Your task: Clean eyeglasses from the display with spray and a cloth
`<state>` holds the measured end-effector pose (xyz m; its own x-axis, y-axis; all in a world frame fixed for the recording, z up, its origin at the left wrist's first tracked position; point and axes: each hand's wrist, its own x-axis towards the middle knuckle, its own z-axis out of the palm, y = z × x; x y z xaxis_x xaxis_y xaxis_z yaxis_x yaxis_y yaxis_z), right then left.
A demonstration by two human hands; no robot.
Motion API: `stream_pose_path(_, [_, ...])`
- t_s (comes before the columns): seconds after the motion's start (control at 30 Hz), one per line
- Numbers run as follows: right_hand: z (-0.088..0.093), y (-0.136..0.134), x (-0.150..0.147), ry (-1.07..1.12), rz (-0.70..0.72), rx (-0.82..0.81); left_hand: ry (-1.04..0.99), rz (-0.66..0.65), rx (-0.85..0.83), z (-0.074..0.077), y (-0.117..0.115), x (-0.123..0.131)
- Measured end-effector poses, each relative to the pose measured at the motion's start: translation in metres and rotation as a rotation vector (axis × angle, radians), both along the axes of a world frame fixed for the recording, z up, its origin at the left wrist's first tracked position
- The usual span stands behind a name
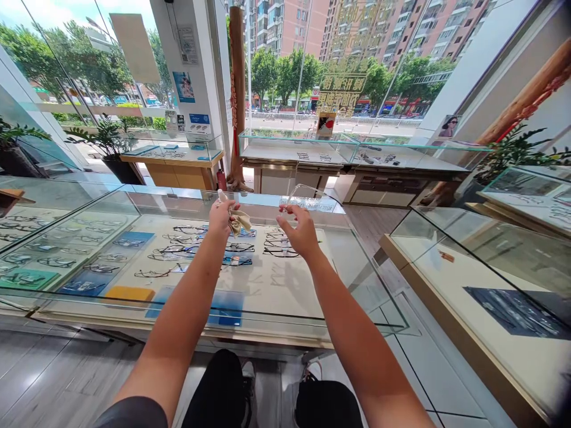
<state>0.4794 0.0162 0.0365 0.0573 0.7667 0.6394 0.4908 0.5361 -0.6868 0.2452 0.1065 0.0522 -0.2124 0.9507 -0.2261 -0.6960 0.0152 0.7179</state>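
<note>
My left hand is closed around a crumpled beige cloth above the glass top of a display case. A small white tip pokes up above its fingers; its kind I cannot make out. To the right, my right hand hovers over the same case, thumb and fingers curved and apart, with nothing clearly seen between them. Just beyond it is a clear stand-up sign with printed text. Under the glass, eyeglasses lie in rows, and more glasses are below my right hand.
The display case has glass edges in front and at right. Inside are blue trays and a yellow-orange block. Another case stands at right. Beyond are further cases, a wooden post and potted plants.
</note>
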Motion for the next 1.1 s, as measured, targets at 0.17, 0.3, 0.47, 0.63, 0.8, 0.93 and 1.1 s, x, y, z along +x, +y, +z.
stream_pose_path(0.17, [0.000,0.001,0.002,-0.008,-0.011,0.007,0.165,0.083,0.131,0.002,-0.006,0.005])
stream_pose_path(0.3, [0.000,0.001,0.002,-0.006,-0.010,0.004,0.219,0.118,0.186,0.006,-0.011,0.009])
stream_pose_path(0.47, [0.001,0.000,0.002,0.002,-0.017,-0.012,0.364,0.147,0.332,0.008,-0.019,0.016])
stream_pose_path(0.63, [0.002,-0.001,0.003,0.000,-0.017,-0.027,0.426,0.061,0.488,0.010,-0.026,0.024])
stream_pose_path(0.8, [0.002,-0.001,0.004,0.002,-0.024,-0.032,0.371,-0.064,0.485,0.012,-0.029,0.030])
stream_pose_path(0.93, [0.002,-0.001,0.005,0.012,-0.028,-0.032,0.247,-0.251,0.480,0.014,-0.033,0.034])
stream_pose_path(1.1, [0.002,0.000,0.006,0.029,-0.029,-0.024,0.169,-0.400,0.543,0.018,-0.040,0.036])
